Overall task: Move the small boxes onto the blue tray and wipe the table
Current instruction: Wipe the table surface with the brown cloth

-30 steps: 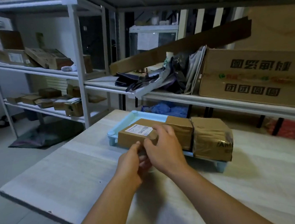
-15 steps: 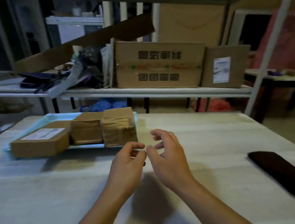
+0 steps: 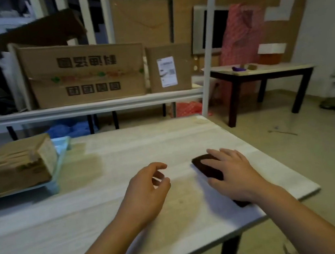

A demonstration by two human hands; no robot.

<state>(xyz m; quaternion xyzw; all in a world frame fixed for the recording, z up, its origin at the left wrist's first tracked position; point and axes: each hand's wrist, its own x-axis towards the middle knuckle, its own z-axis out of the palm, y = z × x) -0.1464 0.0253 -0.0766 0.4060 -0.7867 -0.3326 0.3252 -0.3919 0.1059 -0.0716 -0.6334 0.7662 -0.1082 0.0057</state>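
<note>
Small brown cardboard boxes (image 3: pixel 15 164) sit on the blue tray (image 3: pixel 60 159) at the table's left edge, blurred and cut off by the frame. A dark brown cloth (image 3: pixel 206 167) lies on the light wooden table (image 3: pixel 123 149) toward its right side. My right hand (image 3: pixel 231 171) rests flat on the cloth with fingers spread, covering most of it. My left hand (image 3: pixel 148 188) hovers over the table's middle, fingers loosely curled and holding nothing.
A metal shelf (image 3: pixel 86 109) behind the table carries large cardboard boxes (image 3: pixel 86 73). A white shelf post (image 3: pixel 206 58) stands at the table's far right corner. A dark-legged side table (image 3: pixel 261 73) stands beyond on the right. The table's right edge is near my right hand.
The view has swung right, away from the tray. Both hands left the boxes; my right hand moved right and came down onto the dark cloth. My left hand stayed mid-table.
</note>
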